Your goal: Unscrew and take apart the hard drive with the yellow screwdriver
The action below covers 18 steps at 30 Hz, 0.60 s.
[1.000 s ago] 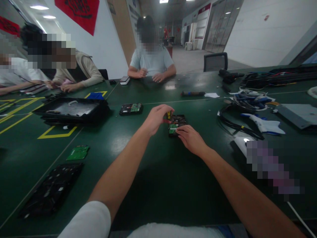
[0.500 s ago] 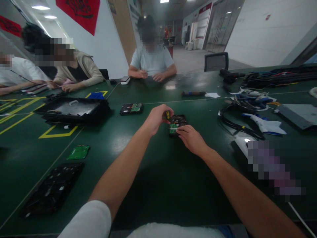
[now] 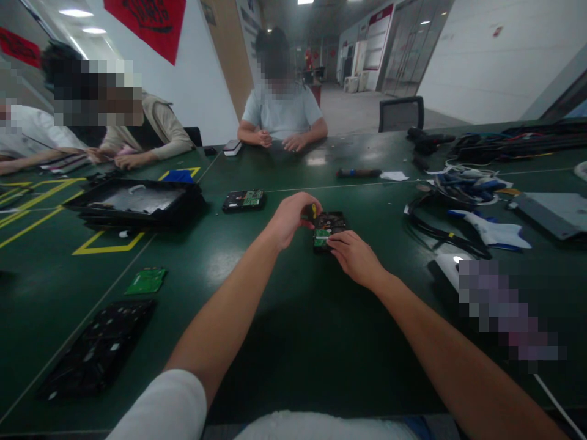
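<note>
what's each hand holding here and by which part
The left hand grips a small yellow-and-black tool by its handle. The right hand rests fingertips on the hard drive's near edge, not lifting it.

Left hand (image 3: 291,217) curled closed, right hand (image 3: 351,256) flat, fingers extended

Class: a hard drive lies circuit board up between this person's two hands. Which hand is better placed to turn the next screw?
Probably the left hand: it grips the yellow-tipped screwdriver at the hard drive. The right hand rests on the drive's near edge.
</note>
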Each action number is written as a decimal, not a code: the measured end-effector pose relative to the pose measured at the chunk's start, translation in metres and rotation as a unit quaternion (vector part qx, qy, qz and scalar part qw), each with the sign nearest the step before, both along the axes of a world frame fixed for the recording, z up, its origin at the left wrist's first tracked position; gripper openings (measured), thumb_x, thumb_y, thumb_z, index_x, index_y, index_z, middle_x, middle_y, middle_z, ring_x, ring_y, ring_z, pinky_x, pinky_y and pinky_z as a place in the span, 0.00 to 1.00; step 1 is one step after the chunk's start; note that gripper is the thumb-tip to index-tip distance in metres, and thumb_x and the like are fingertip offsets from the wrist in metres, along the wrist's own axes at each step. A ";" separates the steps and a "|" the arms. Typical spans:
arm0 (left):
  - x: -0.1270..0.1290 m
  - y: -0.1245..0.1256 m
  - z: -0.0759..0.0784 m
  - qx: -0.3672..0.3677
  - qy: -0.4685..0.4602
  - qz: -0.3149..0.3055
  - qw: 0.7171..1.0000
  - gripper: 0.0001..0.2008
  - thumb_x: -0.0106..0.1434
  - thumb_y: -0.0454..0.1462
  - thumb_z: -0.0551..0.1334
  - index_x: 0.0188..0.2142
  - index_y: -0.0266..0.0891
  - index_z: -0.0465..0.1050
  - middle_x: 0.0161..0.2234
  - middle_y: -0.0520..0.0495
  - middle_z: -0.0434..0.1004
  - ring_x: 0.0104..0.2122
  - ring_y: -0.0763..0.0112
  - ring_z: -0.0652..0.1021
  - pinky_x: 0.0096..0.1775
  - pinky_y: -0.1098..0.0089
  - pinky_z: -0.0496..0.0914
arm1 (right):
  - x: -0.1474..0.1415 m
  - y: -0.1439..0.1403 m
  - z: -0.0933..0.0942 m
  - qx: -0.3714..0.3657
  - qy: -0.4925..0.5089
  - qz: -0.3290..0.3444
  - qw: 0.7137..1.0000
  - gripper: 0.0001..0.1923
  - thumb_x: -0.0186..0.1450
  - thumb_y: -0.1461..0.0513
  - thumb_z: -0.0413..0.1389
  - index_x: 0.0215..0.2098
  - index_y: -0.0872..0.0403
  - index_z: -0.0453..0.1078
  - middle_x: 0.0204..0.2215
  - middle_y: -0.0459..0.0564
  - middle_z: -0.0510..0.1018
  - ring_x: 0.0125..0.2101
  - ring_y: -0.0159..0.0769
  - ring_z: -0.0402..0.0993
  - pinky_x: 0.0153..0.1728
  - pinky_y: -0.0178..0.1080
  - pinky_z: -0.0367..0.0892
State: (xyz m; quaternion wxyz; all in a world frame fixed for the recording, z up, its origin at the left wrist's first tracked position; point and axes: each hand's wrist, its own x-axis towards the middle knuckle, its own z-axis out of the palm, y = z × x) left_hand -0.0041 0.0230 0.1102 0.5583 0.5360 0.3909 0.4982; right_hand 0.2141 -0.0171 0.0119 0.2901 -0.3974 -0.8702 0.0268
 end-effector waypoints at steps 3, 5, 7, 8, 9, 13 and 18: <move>-0.002 0.000 0.002 0.013 0.017 0.005 1.000 0.12 0.61 0.45 0.63 0.31 0.38 0.80 0.35 0.42 0.79 0.35 0.64 0.78 0.28 0.71 0.69 | 0.000 0.000 0.001 -0.002 -0.006 -0.006 1.000 0.17 0.75 0.67 0.56 0.58 0.53 0.81 0.53 0.61 0.83 0.56 0.54 0.76 0.55 0.60 0.79; -0.001 -0.002 0.002 -0.008 0.002 -0.012 1.000 0.12 0.61 0.45 0.64 0.34 0.38 0.80 0.34 0.43 0.79 0.34 0.65 0.78 0.28 0.71 0.69 | 0.000 -0.001 0.002 -0.003 -0.011 -0.007 1.000 0.17 0.76 0.67 0.56 0.57 0.54 0.81 0.54 0.61 0.83 0.55 0.54 0.76 0.55 0.60 0.79; 0.001 -0.003 0.002 -0.039 -0.028 -0.023 0.999 0.12 0.62 0.45 0.65 0.37 0.38 0.78 0.33 0.43 0.80 0.33 0.64 0.78 0.28 0.70 0.71 | 0.000 -0.001 0.003 -0.004 -0.011 -0.007 1.000 0.17 0.76 0.67 0.56 0.57 0.55 0.81 0.54 0.61 0.83 0.55 0.55 0.76 0.55 0.60 0.78; 0.002 -0.004 0.002 -0.053 -0.042 -0.022 0.997 0.11 0.62 0.44 0.65 0.37 0.38 0.76 0.33 0.43 0.80 0.34 0.64 0.79 0.29 0.69 0.72 | 0.000 -0.001 0.003 -0.004 -0.009 -0.006 1.000 0.17 0.75 0.67 0.56 0.57 0.55 0.82 0.54 0.61 0.83 0.55 0.55 0.76 0.55 0.60 0.78; 0.003 -0.004 0.002 -0.063 -0.053 -0.017 0.997 0.11 0.62 0.44 0.65 0.37 0.39 0.75 0.33 0.43 0.80 0.34 0.63 0.80 0.30 0.68 0.74 | -0.001 -0.001 0.003 -0.004 -0.008 -0.006 1.000 0.17 0.75 0.67 0.56 0.57 0.54 0.82 0.54 0.61 0.83 0.55 0.54 0.76 0.56 0.60 0.78; 0.003 -0.003 0.002 -0.038 -0.034 -0.002 0.999 0.10 0.60 0.43 0.66 0.34 0.38 0.75 0.36 0.42 0.80 0.38 0.62 0.80 0.33 0.68 0.76 | 0.000 -0.001 0.002 0.002 -0.004 -0.001 1.000 0.17 0.75 0.67 0.56 0.57 0.53 0.82 0.53 0.60 0.83 0.55 0.53 0.76 0.57 0.59 0.77; 0.001 -0.002 0.001 -0.001 -0.001 0.006 1.000 0.12 0.61 0.45 0.65 0.34 0.38 0.79 0.36 0.43 0.78 0.38 0.64 0.78 0.29 0.71 0.72 | 0.000 0.000 0.000 0.003 -0.001 0.000 1.000 0.17 0.75 0.67 0.55 0.57 0.54 0.82 0.53 0.60 0.83 0.55 0.54 0.76 0.57 0.60 0.77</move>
